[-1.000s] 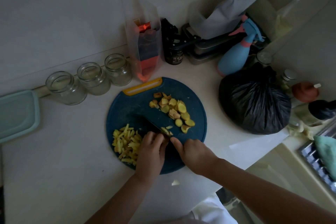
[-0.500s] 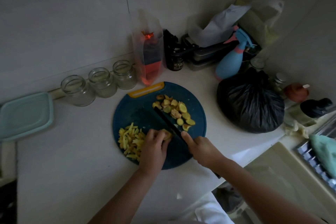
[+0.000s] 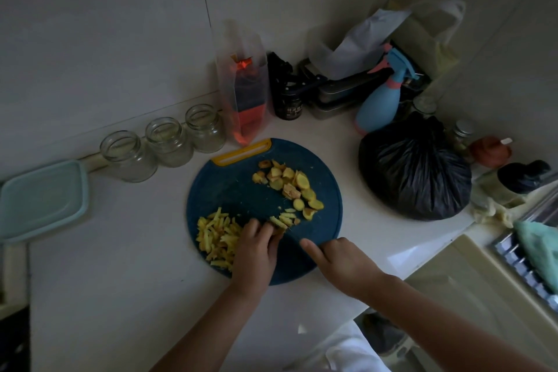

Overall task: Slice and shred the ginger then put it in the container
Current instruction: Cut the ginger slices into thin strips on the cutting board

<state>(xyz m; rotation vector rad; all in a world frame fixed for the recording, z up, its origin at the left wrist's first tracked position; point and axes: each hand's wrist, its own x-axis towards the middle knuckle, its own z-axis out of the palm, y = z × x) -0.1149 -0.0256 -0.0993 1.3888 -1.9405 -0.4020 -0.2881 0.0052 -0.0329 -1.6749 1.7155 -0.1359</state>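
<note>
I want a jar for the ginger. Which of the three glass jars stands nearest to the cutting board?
The rightmost glass jar, beside the clear pouch; the other two stand farther left of the cutting board.

Left hand (image 3: 256, 248) holds ginger (image 3: 279, 222) on board (image 3: 235, 187); right hand (image 3: 341, 266) grips knife (image 3: 293, 235).

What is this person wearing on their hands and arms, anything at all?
Nothing: the left hand and right hand are bare, without gloves, rings or a watch that I can see in this dim light. Both forearms are uncovered, no sleeves in view.
</note>
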